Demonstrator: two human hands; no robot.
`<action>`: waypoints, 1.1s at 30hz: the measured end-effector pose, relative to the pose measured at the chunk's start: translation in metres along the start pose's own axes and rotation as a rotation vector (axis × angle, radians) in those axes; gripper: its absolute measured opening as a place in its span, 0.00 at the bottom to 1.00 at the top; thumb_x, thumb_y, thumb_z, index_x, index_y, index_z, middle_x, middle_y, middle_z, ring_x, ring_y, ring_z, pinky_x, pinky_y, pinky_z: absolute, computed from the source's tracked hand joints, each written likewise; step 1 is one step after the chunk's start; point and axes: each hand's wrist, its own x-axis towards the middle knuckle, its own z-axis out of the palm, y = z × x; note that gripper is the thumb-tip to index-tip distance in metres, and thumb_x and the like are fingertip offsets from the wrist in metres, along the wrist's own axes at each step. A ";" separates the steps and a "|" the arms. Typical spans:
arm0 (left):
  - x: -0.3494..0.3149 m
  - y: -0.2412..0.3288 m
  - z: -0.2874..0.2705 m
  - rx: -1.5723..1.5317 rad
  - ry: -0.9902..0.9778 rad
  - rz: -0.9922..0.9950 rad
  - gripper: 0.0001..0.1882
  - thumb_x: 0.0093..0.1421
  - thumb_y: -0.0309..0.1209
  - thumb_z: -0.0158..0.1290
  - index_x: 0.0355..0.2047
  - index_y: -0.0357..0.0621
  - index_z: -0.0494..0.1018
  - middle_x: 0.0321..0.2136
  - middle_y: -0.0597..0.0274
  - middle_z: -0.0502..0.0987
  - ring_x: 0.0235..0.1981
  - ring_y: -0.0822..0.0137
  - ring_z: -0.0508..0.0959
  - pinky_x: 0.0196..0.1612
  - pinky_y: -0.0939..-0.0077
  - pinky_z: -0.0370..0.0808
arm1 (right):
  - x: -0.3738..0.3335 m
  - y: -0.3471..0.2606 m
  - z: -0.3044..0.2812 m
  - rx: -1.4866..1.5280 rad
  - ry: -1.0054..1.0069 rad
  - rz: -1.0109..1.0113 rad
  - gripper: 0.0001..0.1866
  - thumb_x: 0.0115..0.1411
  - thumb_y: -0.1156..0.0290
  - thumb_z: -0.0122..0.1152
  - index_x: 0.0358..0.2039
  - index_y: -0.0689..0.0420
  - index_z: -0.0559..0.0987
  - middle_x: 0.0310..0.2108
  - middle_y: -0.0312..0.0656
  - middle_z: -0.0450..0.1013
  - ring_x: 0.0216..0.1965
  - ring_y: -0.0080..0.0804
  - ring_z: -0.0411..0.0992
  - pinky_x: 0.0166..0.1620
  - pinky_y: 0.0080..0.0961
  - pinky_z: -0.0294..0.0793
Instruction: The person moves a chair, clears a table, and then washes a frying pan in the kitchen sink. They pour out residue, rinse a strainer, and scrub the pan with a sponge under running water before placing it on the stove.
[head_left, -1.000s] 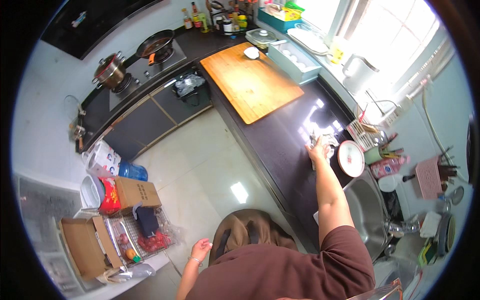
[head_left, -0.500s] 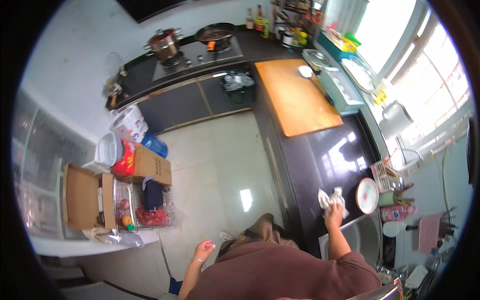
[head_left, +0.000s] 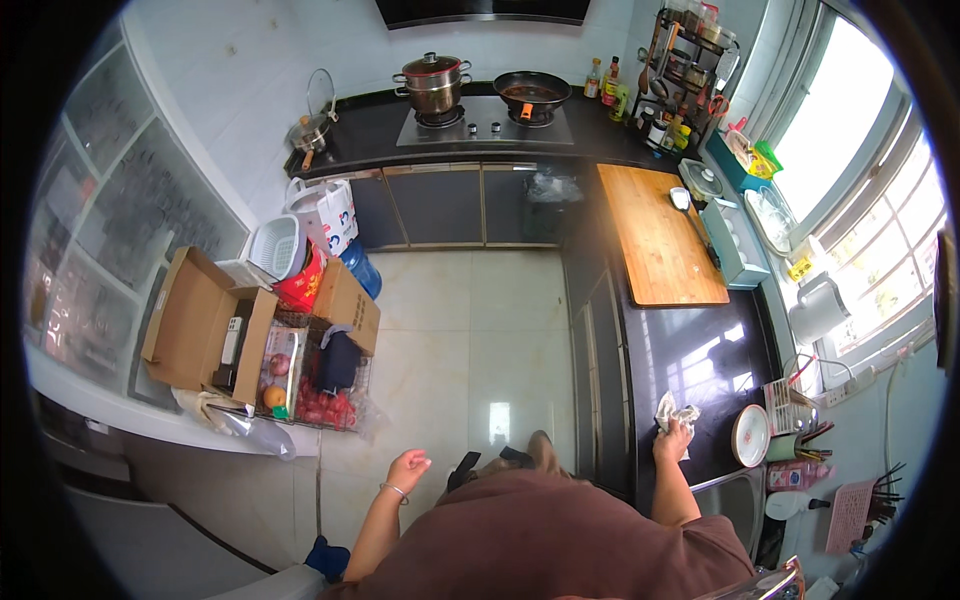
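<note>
On the dark countertop (head_left: 690,350) to my right, my right hand (head_left: 673,441) is closed around a crumpled white cloth (head_left: 684,408), which bunches out beyond the fingers and touches the counter's surface. A white plate with a reddish rim (head_left: 750,436) leans on its edge just right of that hand. The steel sink (head_left: 733,500) lies nearer to me, partly hidden by my arm. My left hand (head_left: 408,469), a bracelet at its wrist, hangs over the floor in front of my body. Its fingers are loosely bent and hold nothing.
A wooden cutting board (head_left: 655,235) with a spatula (head_left: 690,215) lies farther along the counter. At the back are a pot (head_left: 432,88) and a frying pan (head_left: 532,95) on the stove. An open cardboard box (head_left: 205,320) and a wire basket (head_left: 345,425) stand at left.
The view has tilted and turned, so more of the stove and spice rack shows. My right hand still grips the cloth on the counter; the left hand stays free in front of me.
</note>
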 end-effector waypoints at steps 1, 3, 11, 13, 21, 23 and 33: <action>-0.002 -0.005 -0.003 -0.001 0.001 -0.021 0.21 0.55 0.32 0.54 0.48 0.37 0.66 0.34 0.57 0.76 0.32 0.71 0.77 0.32 0.79 0.73 | -0.002 -0.004 0.003 0.004 0.036 0.001 0.19 0.42 0.76 0.57 0.39 0.52 0.76 0.41 0.47 0.68 0.45 0.49 0.62 0.50 0.37 0.63; -0.006 -0.012 -0.008 -0.003 -0.004 -0.059 0.22 0.55 0.33 0.54 0.48 0.38 0.65 0.35 0.57 0.75 0.32 0.71 0.77 0.32 0.79 0.73 | -0.004 -0.010 -0.001 0.024 0.006 0.021 0.18 0.41 0.76 0.58 0.37 0.52 0.76 0.40 0.46 0.68 0.45 0.49 0.62 0.50 0.37 0.63; 0.000 -0.022 -0.003 -0.193 0.018 -0.076 0.22 0.54 0.34 0.55 0.46 0.37 0.66 0.32 0.60 0.76 0.29 0.74 0.75 0.29 0.81 0.71 | -0.001 -0.021 -0.005 0.025 -0.068 0.121 0.16 0.41 0.76 0.61 0.35 0.51 0.76 0.39 0.44 0.69 0.45 0.48 0.62 0.51 0.36 0.62; 0.006 -0.019 -0.004 -0.184 -0.004 -0.080 0.22 0.54 0.33 0.55 0.46 0.37 0.66 0.31 0.60 0.76 0.28 0.74 0.74 0.28 0.81 0.71 | -0.001 -0.015 0.003 -0.001 -0.035 0.104 0.16 0.41 0.76 0.61 0.35 0.51 0.76 0.39 0.44 0.69 0.46 0.48 0.62 0.51 0.36 0.62; 0.021 0.006 0.021 -0.180 -0.042 -0.106 0.21 0.54 0.32 0.55 0.46 0.36 0.66 0.30 0.61 0.75 0.29 0.75 0.74 0.28 0.82 0.71 | -0.001 -0.019 0.006 0.112 0.055 0.106 0.17 0.39 0.80 0.60 0.33 0.52 0.77 0.40 0.44 0.68 0.46 0.46 0.62 0.49 0.33 0.65; 0.024 0.018 0.028 -0.149 -0.060 -0.101 0.21 0.55 0.33 0.55 0.47 0.36 0.66 0.31 0.60 0.75 0.30 0.74 0.75 0.29 0.82 0.71 | 0.001 -0.022 0.002 0.116 0.054 0.058 0.17 0.39 0.81 0.58 0.32 0.52 0.77 0.39 0.43 0.68 0.45 0.46 0.62 0.48 0.33 0.65; 0.043 0.041 0.062 0.058 -0.139 -0.121 0.21 0.56 0.33 0.54 0.48 0.38 0.66 0.35 0.59 0.75 0.33 0.72 0.76 0.34 0.78 0.73 | 0.027 -0.025 -0.028 0.201 -0.045 -0.010 0.17 0.38 0.79 0.63 0.32 0.51 0.78 0.39 0.44 0.69 0.44 0.44 0.63 0.49 0.33 0.65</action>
